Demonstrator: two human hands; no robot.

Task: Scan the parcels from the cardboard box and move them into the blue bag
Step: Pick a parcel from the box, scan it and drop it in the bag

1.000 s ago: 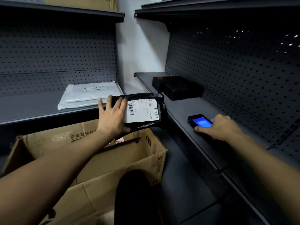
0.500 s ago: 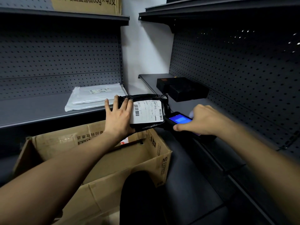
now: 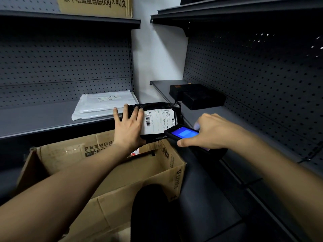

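My left hand grips a black plastic parcel by its left end and holds it above the open cardboard box, white barcode label facing me. My right hand holds a black handheld scanner with a lit blue screen, its front end right at the label's lower right corner. A bit of red and white packaging shows inside the box below my left wrist. No blue bag is in view.
A white poly mailer lies on the grey left shelf. Black boxes sit on the right shelf. A cardboard carton stands on the top left shelf. A dark rounded shape sits at the bottom centre.
My right hand lifted the scanner off the right shelf and brought it left, up to the parcel's label. My left hand kept the parcel over the box.
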